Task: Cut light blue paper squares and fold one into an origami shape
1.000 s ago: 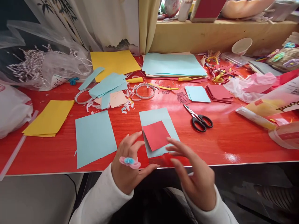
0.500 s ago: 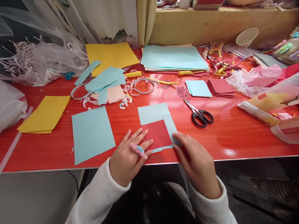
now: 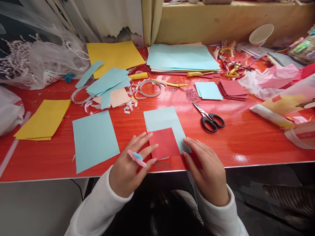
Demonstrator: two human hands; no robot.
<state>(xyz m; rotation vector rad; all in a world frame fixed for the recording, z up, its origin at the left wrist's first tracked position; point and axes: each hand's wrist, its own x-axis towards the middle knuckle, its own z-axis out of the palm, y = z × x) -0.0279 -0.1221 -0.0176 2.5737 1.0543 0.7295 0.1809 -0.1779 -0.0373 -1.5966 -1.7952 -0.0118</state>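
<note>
A red paper square (image 3: 164,144) lies over the lower left part of a light blue sheet of paper (image 3: 161,117) near the table's front edge. My left hand (image 3: 133,160), with a pink and blue ring on it, is spread, its fingertips on the left side of the red square. At the blue sheet's lower right edge rest the fingertips of my right hand (image 3: 208,167), fingers stretched out. Another light blue sheet (image 3: 95,141) lies to the left. Black-handled scissors (image 3: 209,118) lie open-bladed or nearly closed, which I cannot tell, at the right.
Small blue squares (image 3: 208,90) and red squares (image 3: 232,89) are stacked behind the scissors. Yellow paper (image 3: 44,118) lies at the left. Tape rings, paper scraps (image 3: 129,106), a large blue stack (image 3: 182,57) and a yellow-handled tool (image 3: 199,74) fill the back. A paper cup (image 3: 261,34) stands tilted.
The red square has shifted slightly toward the front edge, covering more of the blue sheet's lower border. My left hand has moved a little left with its fingers still spread.
</note>
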